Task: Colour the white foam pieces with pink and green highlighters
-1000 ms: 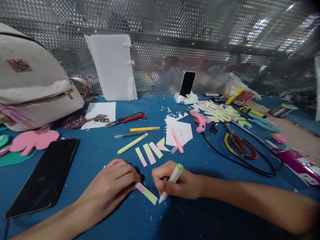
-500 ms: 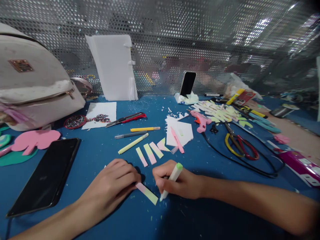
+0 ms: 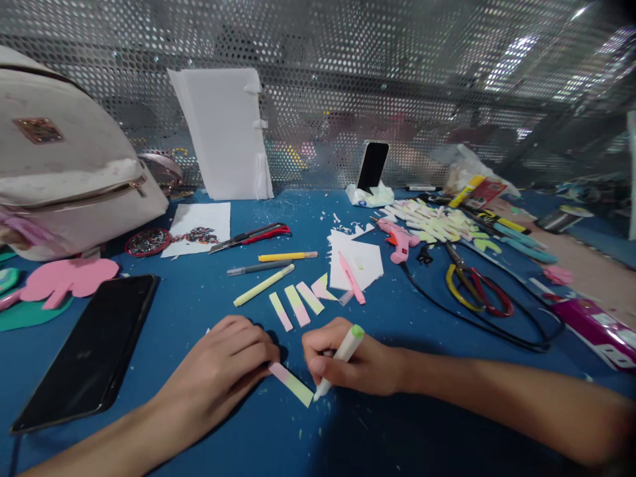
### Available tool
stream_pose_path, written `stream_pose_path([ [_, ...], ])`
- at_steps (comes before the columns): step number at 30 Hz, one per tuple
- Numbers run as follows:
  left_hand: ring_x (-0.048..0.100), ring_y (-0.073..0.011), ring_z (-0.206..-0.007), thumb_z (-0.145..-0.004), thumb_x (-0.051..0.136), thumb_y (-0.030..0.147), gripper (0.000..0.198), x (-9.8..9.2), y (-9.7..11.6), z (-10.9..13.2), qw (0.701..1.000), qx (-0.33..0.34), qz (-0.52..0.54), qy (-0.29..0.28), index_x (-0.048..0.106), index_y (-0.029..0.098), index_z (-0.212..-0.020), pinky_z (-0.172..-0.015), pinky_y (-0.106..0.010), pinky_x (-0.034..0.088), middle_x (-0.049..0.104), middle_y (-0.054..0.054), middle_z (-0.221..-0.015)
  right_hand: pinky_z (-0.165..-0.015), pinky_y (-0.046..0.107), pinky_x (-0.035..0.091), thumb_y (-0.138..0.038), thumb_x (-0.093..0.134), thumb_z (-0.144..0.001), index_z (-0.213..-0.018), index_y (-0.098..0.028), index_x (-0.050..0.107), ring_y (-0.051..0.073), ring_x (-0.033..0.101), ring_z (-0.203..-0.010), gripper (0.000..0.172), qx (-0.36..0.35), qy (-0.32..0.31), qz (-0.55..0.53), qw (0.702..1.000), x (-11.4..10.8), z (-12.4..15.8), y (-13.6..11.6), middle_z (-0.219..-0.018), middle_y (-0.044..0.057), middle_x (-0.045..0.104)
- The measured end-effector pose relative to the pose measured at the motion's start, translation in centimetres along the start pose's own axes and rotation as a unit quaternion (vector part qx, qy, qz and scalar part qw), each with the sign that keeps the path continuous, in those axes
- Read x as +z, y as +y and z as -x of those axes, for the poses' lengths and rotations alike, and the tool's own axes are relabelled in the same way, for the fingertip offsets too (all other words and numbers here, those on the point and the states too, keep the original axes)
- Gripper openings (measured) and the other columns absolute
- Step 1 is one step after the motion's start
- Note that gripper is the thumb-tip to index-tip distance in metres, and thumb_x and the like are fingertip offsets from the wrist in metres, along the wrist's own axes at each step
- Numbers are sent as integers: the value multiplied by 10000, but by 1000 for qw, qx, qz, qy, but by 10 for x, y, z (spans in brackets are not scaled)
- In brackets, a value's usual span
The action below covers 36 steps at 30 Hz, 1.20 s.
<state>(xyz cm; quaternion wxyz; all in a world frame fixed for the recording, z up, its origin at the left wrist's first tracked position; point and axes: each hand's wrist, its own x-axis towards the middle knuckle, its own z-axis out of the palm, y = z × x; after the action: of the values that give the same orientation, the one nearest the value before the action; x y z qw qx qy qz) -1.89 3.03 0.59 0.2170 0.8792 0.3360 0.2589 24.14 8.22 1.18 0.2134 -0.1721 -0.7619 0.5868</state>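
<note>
My left hand lies fingers-down on the blue table, pinning one end of a pink and green paper strip. My right hand is closed round a white marker with a green cap end; its tip touches the strip's green end. Just beyond my hands lie three more pink and green strips side by side, and a small triangular scrap.
A black phone lies at the left, with pink and green foam shapes and a white bag behind. Pens, a utility knife, white paper, a pink glue gun, scissors, a black cord and cut strips crowd the middle and right.
The marker tip has shifted slightly left along the strip's green end. My left hand has stayed put.
</note>
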Motion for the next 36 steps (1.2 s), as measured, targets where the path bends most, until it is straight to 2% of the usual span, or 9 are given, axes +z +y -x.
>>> stream_pose_path([
  [5,585,-213,-904,-1117,426,217,163,1,-1,0,1000,0,-5,-4,588,233,-1122,-861,-354,409,646,-40,-995,-500,178,419,-467,551,-1026,-902,-114,632,90,542,-494,383,13,10,-77,997,2,2,1,-604,2,590],
  [11,584,-214,-908,-1112,437,204,153,1,-2,0,1000,-2,-2,-7,586,239,-1127,-869,-352,397,645,-38,-1000,-543,166,424,-303,581,-999,-966,-97,669,82,560,-565,226,-28,20,-10,999,2,0,0,-676,6,605],
  [16,587,-216,-923,-1107,445,196,151,0,-1,-1,1000,-2,-3,-5,587,237,-1135,-871,-350,401,650,-40,-1019,-536,162,397,-266,596,-961,-946,-105,677,79,545,-564,181,-26,6,45,999,3,1,0,-669,-6,599],
  [25,591,-210,-905,-1108,435,204,171,1,0,0,1000,-3,-5,1,603,227,-1127,-863,-348,427,659,-50,-1004,-526,172,374,-314,556,-979,-949,-145,655,94,529,-567,198,-7,-3,102,995,3,0,0,-654,-23,576],
  [36,578,-217,-918,-1085,463,143,160,0,0,0,1000,-1,2,-9,579,239,-1142,-855,-351,400,658,-43,-1019,-554,167,397,-352,562,-997,-997,-137,678,86,558,-579,244,-16,-35,120,992,1,2,0,-697,-8,623],
])
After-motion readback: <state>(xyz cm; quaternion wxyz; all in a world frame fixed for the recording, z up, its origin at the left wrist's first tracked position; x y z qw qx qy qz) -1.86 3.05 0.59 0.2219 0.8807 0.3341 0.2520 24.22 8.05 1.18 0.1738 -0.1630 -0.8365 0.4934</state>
